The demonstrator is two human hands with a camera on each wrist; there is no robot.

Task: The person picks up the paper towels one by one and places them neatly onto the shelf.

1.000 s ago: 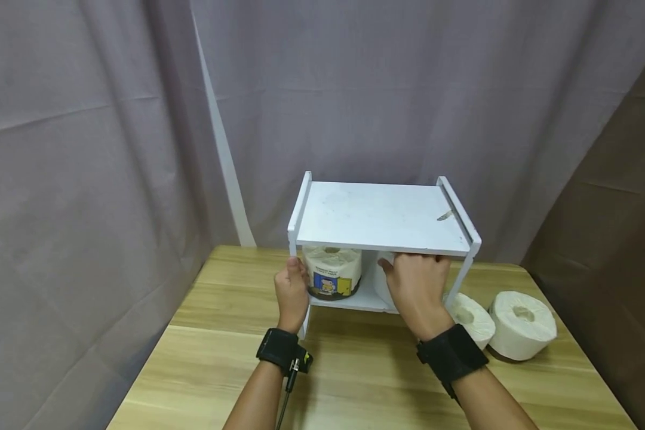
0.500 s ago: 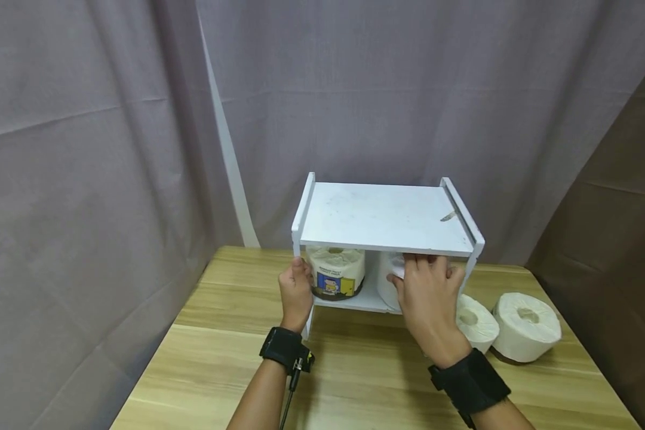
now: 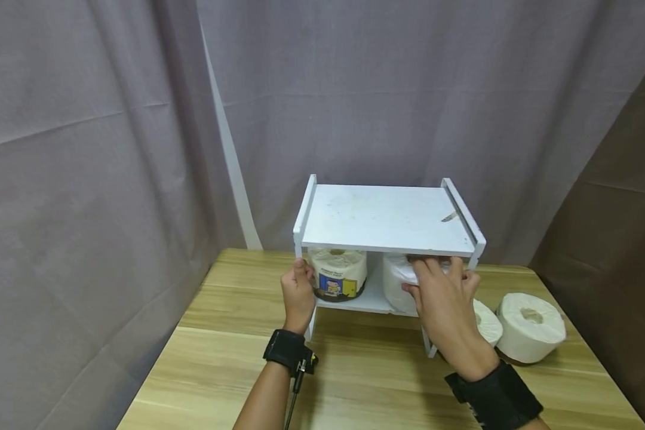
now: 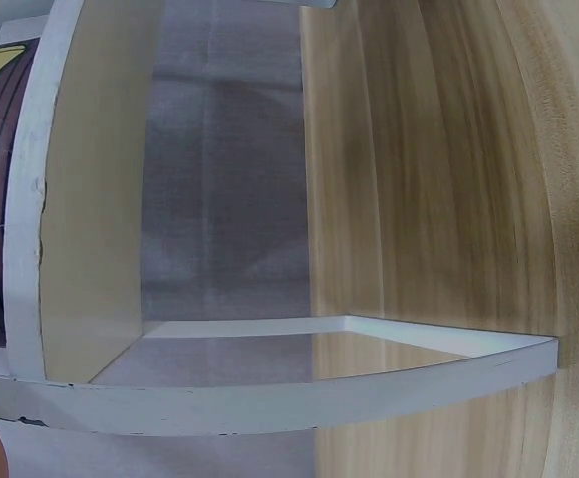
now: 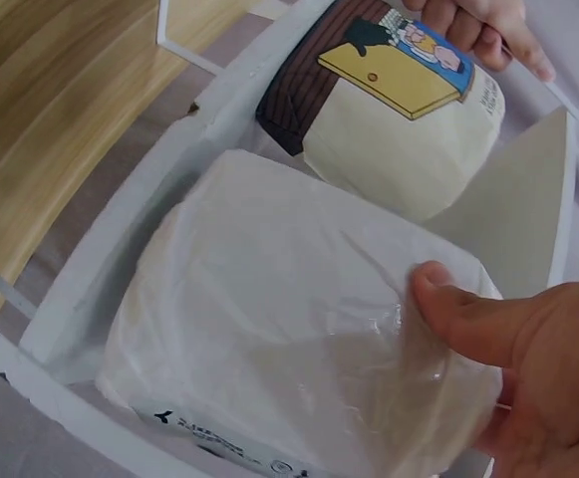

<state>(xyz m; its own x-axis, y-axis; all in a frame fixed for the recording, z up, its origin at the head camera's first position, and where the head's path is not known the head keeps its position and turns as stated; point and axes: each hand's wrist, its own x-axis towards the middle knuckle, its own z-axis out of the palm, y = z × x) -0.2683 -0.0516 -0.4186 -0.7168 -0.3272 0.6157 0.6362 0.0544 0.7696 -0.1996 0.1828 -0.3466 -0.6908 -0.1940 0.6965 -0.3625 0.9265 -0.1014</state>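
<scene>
Settling, apparently, the white roll (image 5: 269, 309) on the right of the rack's (image 3: 387, 218) lower shelf (image 3: 366, 303), the right hand (image 3: 447, 307) holds it with part-curled fingers, the left hand (image 3: 299, 294) grips the left upright (image 4: 219, 410), and release seems needed next.

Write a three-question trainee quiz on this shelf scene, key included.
1. True or false: the left hand grips the shelf at its left side.
2. How many outside rolls show to the right of the shelf?
3. What does the right hand touch?
A) the cartoon-printed roll
B) the inner right roll, on the lower board
C) one of the outside rolls

Key: 1 true; 2 two; 3 B.
</scene>
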